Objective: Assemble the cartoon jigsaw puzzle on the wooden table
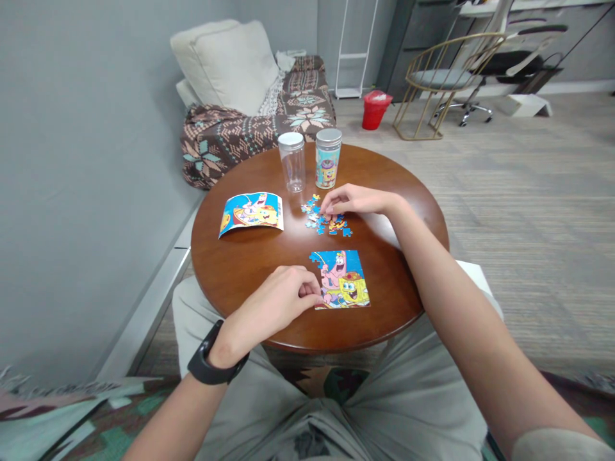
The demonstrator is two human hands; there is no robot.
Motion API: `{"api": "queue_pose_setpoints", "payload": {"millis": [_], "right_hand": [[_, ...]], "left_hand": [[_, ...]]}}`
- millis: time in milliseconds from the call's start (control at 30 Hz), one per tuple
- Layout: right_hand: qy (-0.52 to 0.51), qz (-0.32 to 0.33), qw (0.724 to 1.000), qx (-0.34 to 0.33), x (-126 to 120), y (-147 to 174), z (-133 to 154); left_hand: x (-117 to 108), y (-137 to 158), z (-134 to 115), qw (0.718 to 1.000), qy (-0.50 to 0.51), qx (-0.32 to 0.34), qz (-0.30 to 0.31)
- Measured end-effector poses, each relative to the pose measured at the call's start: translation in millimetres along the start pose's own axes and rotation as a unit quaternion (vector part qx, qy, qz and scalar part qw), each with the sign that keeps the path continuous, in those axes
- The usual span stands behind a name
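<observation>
The fingers of the right hand [342,201] bend down with their tips gathered close among the loose pieces [314,221]; whether they pinch one cannot be told. The left hand [294,289] is loosely curled, thumb and forefinger drawn near each other at the left edge of the puzzle [350,276]; whether they hold anything there cannot be told. The puzzle, taken here as the landmark, lies flat on the round table [230,269], on the side near the person. It shows a pink figure and a yellow figure on blue; its upper left border is knobbed and uneven.

Beyond the puzzle lie the pieces, in a small heap partly covered by the right hand. Beyond and to the left of the puzzle rests the sheet [254,212], a curled print with a similar picture. Farther beyond the puzzle, behind the pieces, two jars stand upright side by side and apart: the clear jar [295,168], white-lidded, on the left, and the printed jar [327,163], silvery-lidded, on the right. Well beyond the puzzle, on the floor, are the sofa [307,105], to the left, and the red bin [373,114], to the right.
</observation>
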State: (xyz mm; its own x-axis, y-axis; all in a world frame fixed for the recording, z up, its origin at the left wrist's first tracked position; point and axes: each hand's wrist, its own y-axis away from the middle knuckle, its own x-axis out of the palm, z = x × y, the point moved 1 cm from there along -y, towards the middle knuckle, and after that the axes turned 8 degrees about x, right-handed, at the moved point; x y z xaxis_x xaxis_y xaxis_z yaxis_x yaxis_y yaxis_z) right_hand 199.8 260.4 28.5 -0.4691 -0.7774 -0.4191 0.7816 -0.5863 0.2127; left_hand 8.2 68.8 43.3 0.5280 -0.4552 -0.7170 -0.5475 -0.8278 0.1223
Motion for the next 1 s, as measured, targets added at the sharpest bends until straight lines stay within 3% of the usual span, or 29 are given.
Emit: {"api": "queue_pose_setpoints", "payload": {"millis": [433, 633, 733, 833, 933, 1000], "right_hand": [[-0.005, 0.007, 1.000, -0.001, 0.1, 0.4, -0.2], [0.011, -0.003, 1.000, 0.001, 1.1, 0.9, 2.2], [0.029, -0.005, 1.000, 0.003, 1.9, 1.0, 3.4], [0.045, -0.009, 0.999, -0.001, 1.9, 0.2, 2.2], [0.033, -0.013, 0.999, -0.007, 1.0, -1.3, -0.5], [0.023, -0.013, 1.000, -0.007, 0.4, -1.9, -1.6]], "left_hand": [[2.3, -1.6, 2.2, 0.999, 0.021, 0.014, -0.026], [-26.7, -10.8, -3.5, 0.993, -0.016, 0.015, -0.118], [-51.5, -37.7, -9.2, 0.980, -0.119, 0.065, -0.145], [-70.0, -83.1, -7.9, 0.944, -0.234, 0.154, -0.173], [-74.4, -127.6, 9.8, 0.899, -0.320, 0.251, -0.164], [-71.2, -145.1, 28.8, 0.875, -0.364, 0.276, -0.158]]}}
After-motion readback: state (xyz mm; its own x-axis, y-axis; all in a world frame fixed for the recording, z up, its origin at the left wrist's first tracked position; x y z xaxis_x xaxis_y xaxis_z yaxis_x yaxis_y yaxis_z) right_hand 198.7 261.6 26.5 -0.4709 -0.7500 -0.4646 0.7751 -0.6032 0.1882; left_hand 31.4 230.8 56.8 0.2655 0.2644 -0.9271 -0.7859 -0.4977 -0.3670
